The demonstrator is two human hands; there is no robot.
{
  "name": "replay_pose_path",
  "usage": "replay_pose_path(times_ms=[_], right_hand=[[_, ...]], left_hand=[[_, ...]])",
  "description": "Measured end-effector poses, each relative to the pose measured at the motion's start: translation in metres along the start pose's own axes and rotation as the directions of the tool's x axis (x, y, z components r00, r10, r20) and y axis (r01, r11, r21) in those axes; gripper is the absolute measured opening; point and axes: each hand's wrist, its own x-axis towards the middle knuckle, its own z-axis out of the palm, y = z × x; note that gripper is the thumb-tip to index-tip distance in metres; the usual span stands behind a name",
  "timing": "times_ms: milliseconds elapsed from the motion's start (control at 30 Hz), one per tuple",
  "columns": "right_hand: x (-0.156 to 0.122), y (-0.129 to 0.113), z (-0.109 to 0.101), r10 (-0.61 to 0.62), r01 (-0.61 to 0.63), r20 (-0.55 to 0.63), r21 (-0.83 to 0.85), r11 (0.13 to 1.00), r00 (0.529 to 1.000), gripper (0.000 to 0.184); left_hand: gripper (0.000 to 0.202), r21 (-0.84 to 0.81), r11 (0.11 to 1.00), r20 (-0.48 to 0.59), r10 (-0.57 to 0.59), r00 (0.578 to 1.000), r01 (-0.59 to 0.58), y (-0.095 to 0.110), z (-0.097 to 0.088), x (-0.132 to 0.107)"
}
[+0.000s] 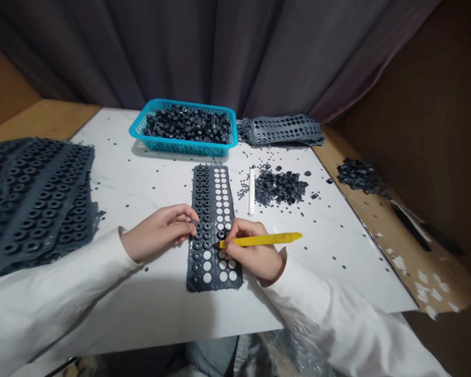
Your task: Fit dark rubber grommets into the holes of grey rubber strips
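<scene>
A dark grey rubber sheet [212,209] of moulded rings lies lengthwise in front of me; many of its positions are open holes with the white table showing through, mostly in the right-hand columns. My right hand [255,248] is closed around a yellow craft knife [267,240], its dark tip touching the sheet among the rings. At the sheet's left edge, my left hand [163,230] pinches a small dark rubber piece [193,223] between thumb and fingers, which partly hide it. A white craft knife [251,191] lies right of the sheet.
A blue basket [188,148] full of small dark pieces stands at the back. Stacked perforated sheets [286,131] lie beside it, and a pile of dark scraps [280,187] sits nearer. Uncut ringed sheets [35,199] cover the left. Small dark dots litter the white table [160,309].
</scene>
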Motion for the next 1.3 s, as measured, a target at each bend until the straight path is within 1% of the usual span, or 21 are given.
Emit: replay_pose_path(times_ms=[33,67,133,200,267,400,533,633,733,833,900,933,1000,1033,1100,1133,1167,1200,1233,1267,1300], right_hand=[[0.0,-0.001,0.0,-0.003,0.003,0.006,-0.013,1.0,1.0,0.012],[0.001,-0.001,0.0,-0.006,0.006,0.013,-0.024,1.0,1.0,0.011],[0.001,-0.003,0.001,-0.021,0.022,0.018,-0.045,0.999,1.0,0.012],[0.001,-0.004,0.001,-0.038,0.039,0.017,-0.067,0.997,0.999,0.012],[0.001,-0.005,0.001,-0.046,0.048,0.019,-0.08,0.996,0.999,0.012],[0.002,-0.005,0.001,-0.058,0.061,0.026,-0.097,0.993,0.998,0.01],[0.002,-0.004,0.001,-0.088,0.091,0.03,-0.133,0.987,0.996,0.009],[0.001,-0.005,0.002,-0.096,0.1,0.028,-0.176,0.979,0.995,0.01],[0.0,-0.005,0.004,-0.096,0.098,0.022,-0.207,0.974,0.995,0.012],[0.001,-0.005,0.004,-0.099,0.101,0.022,-0.22,0.97,0.995,0.013],[0.001,-0.006,0.004,-0.089,0.091,0.018,-0.227,0.97,0.996,0.013],[0.0,-0.006,0.004,-0.082,0.083,0.014,-0.232,0.969,0.997,0.014],[0.0,-0.008,0.005,-0.062,0.063,0.011,-0.241,0.969,0.998,0.014],[0.0,-0.009,0.005,-0.053,0.054,0.009,-0.241,0.969,0.999,0.014],[0.0,-0.009,0.004,-0.042,0.043,0.009,-0.224,0.974,0.999,0.014],[0.0,-0.009,0.004,-0.04,0.042,0.015,-0.204,0.978,0.999,0.013],[0.0,-0.008,0.003,-0.039,0.042,0.021,-0.174,0.984,0.999,0.013],[0.001,-0.007,0.003,-0.036,0.039,0.023,-0.134,0.99,0.999,0.013],[0.001,-0.005,0.003,-0.029,0.03,0.018,-0.089,0.996,0.999,0.013],[0.002,-0.004,0.003,-0.019,0.02,0.004,-0.049,0.999,1.0,0.013],[0.003,-0.002,0.003,-0.01,0.01,-0.019,-0.018,1.0,1.0,0.013]], left_hand=[[0.016,0.153,0.986,0.017,0.064,0.998,-0.066,0.0,0.002,0.0],[0.015,0.31,0.939,0.053,0.138,0.989,-0.148,0.001,0.004,0.0],[0.016,0.55,0.774,0.178,0.259,0.949,-0.314,0.003,0.006,0.0],[0.017,0.659,0.62,0.301,0.301,0.905,-0.426,0.006,0.007,0.002],[0.015,0.714,0.509,0.385,0.288,0.877,-0.481,0.01,0.009,0.004],[0.008,0.795,0.276,0.499,0.206,0.842,-0.54,0.019,0.016,0.009],[0.015,0.813,0.047,0.571,0.129,0.811,-0.581,0.024,0.026,0.011],[0.018,0.799,-0.045,0.6,0.132,0.789,-0.6,0.024,0.03,0.01],[0.02,0.792,-0.061,0.607,0.182,0.773,-0.607,0.021,0.031,0.01],[0.022,0.804,-0.043,0.588,0.204,0.783,-0.593,0.014,0.029,0.01],[0.021,0.814,0.033,0.559,0.226,0.798,-0.58,0.009,0.024,0.009],[0.021,0.808,0.109,0.542,0.25,0.802,-0.58,0.007,0.021,0.008],[0.021,0.766,0.321,0.458,0.338,0.823,-0.558,0.006,0.012,0.006],[0.021,0.733,0.437,0.371,0.385,0.845,-0.521,0.007,0.007,0.004],[0.019,0.638,0.664,0.116,0.418,0.901,-0.39,0.011,-0.003,0.002],[0.018,0.557,0.769,-0.014,0.386,0.922,-0.313,0.013,-0.008,0.001],[0.017,0.441,0.865,-0.113,0.319,0.941,-0.24,0.014,-0.012,0.001],[0.016,0.292,0.941,-0.161,0.223,0.961,-0.169,0.015,-0.015,0.001],[0.016,0.121,0.988,-0.16,0.118,0.98,-0.099,0.014,-0.018,0.002],[0.014,-0.05,0.998,-0.125,0.021,0.992,-0.028,0.012,-0.019,0.003],[0.013,-0.197,0.98,-0.069,-0.057,0.996,0.042,0.01,-0.02,0.004]])
